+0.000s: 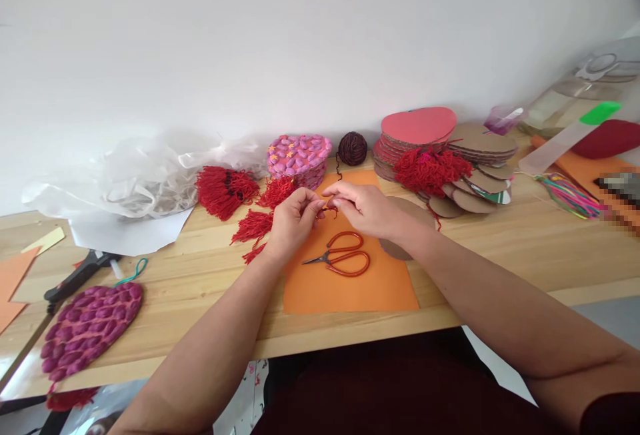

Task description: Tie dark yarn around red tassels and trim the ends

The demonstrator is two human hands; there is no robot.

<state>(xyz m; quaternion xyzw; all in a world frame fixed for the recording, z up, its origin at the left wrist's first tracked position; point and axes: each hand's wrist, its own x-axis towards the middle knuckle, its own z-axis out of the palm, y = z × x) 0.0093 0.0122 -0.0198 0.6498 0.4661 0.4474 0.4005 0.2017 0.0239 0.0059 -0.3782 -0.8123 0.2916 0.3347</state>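
Both hands are pinched close together above an orange sheet (310, 295). A short dark red strand of yarn (329, 209) shows between them. My left hand (295, 218) closes thumb and fingers on it, while my right hand (361, 207), bent at the wrist, pinches at the yarn from the other side. Just below lie scissors with orange-red handles (349, 263), their blades pointing left. A dark yarn ball (353, 148) sits behind the hands, its loose end trailing down. Red yarn tassels (253, 225) lie to the left of my left hand.
A bundle of red tassels (226, 189) and decorated pink pieces (300, 155) stand at the back. Cardboard pieces (483, 141) are stacked to the right, near colourful cords (570, 195). On the left are a plastic bag (135, 178), a glue gun (83, 275) and a purple heart (93, 325).
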